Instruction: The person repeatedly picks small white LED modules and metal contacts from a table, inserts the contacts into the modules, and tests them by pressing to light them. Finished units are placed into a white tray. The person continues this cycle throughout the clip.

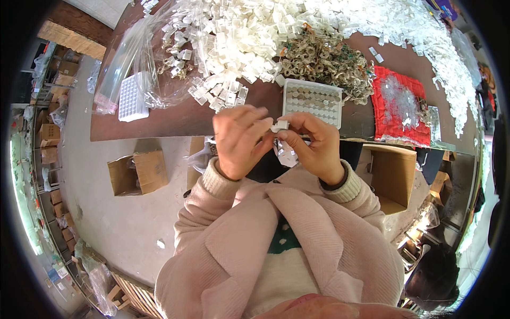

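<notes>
A small white plastic box (280, 125) is pinched between the thumb and forefinger of my right hand (314, 142), just off the table's near edge. Close against its left side is my left hand (239, 139), its fingers bent and smeared by motion. Whether the left fingertips grip the piece cannot be made out. Below the hands a clear plastic bag (287, 154) with small white pieces shows partly, in front of my coat. Beyond my right hand, a white tray (312, 85) holds rows of small round greyish pieces.
On the brown table (260, 94), a heap of white plastic boxes (234, 37) spreads far back. Right of it lie a tangle of brownish cord-like pieces (324, 61) and a red cloth (401, 106). Clear bags and a white grid tray (133, 98) are left. Cardboard boxes (151, 173) stand below.
</notes>
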A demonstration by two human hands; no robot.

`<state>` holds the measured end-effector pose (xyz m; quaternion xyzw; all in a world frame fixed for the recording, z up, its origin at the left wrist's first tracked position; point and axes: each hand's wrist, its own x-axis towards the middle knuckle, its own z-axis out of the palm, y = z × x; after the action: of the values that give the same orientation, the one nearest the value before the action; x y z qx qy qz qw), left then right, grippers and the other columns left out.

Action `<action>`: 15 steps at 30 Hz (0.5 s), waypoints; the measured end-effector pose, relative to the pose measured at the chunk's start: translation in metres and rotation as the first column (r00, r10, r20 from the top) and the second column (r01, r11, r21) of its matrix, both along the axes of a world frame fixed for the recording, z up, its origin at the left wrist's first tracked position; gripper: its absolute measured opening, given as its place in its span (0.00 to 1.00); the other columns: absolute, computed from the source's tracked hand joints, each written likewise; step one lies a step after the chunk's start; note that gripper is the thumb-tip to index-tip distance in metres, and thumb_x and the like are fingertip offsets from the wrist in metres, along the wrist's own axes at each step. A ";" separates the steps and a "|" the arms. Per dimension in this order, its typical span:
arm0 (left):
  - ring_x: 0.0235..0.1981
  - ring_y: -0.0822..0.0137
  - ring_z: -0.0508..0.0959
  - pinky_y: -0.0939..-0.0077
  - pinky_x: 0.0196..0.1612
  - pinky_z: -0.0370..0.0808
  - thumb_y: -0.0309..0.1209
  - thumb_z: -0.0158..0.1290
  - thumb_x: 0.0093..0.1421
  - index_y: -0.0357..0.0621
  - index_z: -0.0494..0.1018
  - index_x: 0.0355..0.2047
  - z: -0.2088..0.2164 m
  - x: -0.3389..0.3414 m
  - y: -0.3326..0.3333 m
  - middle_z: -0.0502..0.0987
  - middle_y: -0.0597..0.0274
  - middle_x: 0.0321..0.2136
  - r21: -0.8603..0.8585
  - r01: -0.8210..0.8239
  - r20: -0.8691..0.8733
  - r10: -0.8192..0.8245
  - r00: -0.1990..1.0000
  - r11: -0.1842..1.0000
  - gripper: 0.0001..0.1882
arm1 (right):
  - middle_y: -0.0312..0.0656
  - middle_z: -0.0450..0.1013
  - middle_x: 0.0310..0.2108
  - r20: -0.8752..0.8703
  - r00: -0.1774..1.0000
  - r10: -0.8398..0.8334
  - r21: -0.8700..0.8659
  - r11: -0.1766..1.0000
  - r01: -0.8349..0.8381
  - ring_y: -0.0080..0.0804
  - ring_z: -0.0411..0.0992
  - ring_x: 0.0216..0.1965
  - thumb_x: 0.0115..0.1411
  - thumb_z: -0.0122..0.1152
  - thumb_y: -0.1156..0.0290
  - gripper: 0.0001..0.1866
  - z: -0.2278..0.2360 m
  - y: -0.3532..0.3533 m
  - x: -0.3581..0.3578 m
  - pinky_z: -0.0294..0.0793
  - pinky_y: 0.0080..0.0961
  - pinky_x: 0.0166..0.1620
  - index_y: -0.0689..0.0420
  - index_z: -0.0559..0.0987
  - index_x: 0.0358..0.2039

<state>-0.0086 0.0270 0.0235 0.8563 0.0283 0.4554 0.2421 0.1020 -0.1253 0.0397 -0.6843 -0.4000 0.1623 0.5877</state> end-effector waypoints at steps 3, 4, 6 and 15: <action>0.43 0.59 0.80 0.65 0.51 0.74 0.17 0.60 0.54 0.37 0.73 0.50 0.004 -0.002 -0.022 0.80 0.54 0.44 -0.686 0.085 0.068 -0.052 0.996 0.723 0.22 | 0.41 0.79 0.38 0.340 0.938 -0.073 0.121 0.992 0.034 0.35 0.78 0.33 0.52 0.71 0.77 0.15 0.002 0.001 0.003 0.77 0.31 0.38 0.58 0.81 0.42; 0.43 0.60 0.80 0.67 0.52 0.74 0.17 0.57 0.58 0.35 0.73 0.51 0.004 -0.003 -0.027 0.80 0.54 0.45 -0.892 0.272 0.215 -0.190 0.958 0.362 0.20 | 0.40 0.79 0.39 0.490 0.867 -0.090 0.144 0.989 0.022 0.37 0.78 0.35 0.51 0.71 0.77 0.16 0.001 0.003 0.007 0.76 0.32 0.39 0.57 0.81 0.41; 0.44 0.67 0.79 0.74 0.52 0.75 0.17 0.51 0.66 0.32 0.71 0.50 -0.001 -0.003 -0.032 0.80 0.57 0.44 -0.907 0.387 0.419 -0.254 0.872 -0.168 0.13 | 0.38 0.78 0.43 0.650 0.753 -0.105 0.142 0.990 0.016 0.42 0.76 0.40 0.46 0.72 0.76 0.18 0.002 0.006 0.008 0.74 0.36 0.43 0.55 0.81 0.40; 0.33 0.67 0.79 0.75 0.36 0.75 0.24 0.54 0.66 0.37 0.74 0.46 -0.026 -0.004 -0.019 0.81 0.54 0.38 -0.919 0.305 0.348 -0.151 0.925 -0.249 0.09 | 0.44 0.77 0.39 0.774 0.631 -0.049 -0.020 0.995 0.101 0.46 0.73 0.42 0.54 0.70 0.69 0.12 0.017 0.058 0.101 0.73 0.38 0.46 0.56 0.82 0.40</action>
<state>-0.0130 0.0078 -0.0022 0.3197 0.1951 0.2542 0.8917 0.2034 -0.0676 0.0563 -0.7215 -0.5789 -0.1581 0.3454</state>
